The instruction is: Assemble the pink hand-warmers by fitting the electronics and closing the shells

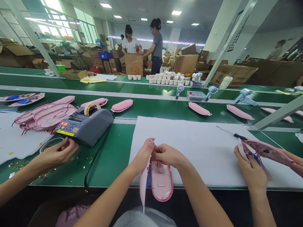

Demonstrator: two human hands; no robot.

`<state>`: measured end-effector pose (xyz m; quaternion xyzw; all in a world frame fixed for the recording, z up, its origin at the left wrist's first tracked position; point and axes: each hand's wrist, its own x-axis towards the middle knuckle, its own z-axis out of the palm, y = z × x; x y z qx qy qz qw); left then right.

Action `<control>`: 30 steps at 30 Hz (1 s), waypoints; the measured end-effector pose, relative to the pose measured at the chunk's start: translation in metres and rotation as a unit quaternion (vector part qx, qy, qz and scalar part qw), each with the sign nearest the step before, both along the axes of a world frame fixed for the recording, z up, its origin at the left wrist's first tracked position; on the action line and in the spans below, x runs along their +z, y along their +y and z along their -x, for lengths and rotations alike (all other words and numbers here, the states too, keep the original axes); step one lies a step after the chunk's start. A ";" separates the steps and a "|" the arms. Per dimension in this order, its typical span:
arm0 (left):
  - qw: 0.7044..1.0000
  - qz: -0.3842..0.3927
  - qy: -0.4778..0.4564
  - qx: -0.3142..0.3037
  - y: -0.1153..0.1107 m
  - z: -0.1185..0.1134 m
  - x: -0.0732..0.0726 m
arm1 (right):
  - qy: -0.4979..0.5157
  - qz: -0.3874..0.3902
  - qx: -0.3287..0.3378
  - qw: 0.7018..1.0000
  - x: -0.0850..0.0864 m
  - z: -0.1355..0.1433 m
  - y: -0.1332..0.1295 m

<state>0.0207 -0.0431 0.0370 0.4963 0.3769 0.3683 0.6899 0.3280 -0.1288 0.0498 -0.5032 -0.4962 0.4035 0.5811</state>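
Beyond a green surface (115, 157), stacked with cardboard boxes (134, 64). At left, piled with pink shells (55, 115) beside a grey tape dispenser (94, 127), with a co-worker's hand (65, 148) just below. At centre, past the front edge — clasped near the top in the left hand's (144, 154) grip, a pale half-shell (143, 186), edge-on; alongside, hanging inner side outward under the right hand's (169, 154) bunched fingers, a pink half-shell (162, 186) — grip there hidden, impossible to tell. At right, near a screwdriver (229, 131), another opened shell (270, 151) in other hands (254, 171).

Both hands (170, 155) curl close together, forearms (113, 193) slanting inward.
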 end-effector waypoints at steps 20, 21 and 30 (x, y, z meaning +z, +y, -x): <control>0.992 0.129 0.012 0.008 0.007 0.001 0.010 | -0.329 0.261 0.033 0.907 -0.019 0.143 0.025; 0.991 0.131 0.008 0.008 0.007 0.002 0.009 | -0.321 0.256 0.020 0.911 -0.022 0.143 0.023; 0.982 -0.012 -0.186 -0.019 0.002 0.019 0.022 | 0.009 0.147 0.068 0.987 -0.003 0.152 0.043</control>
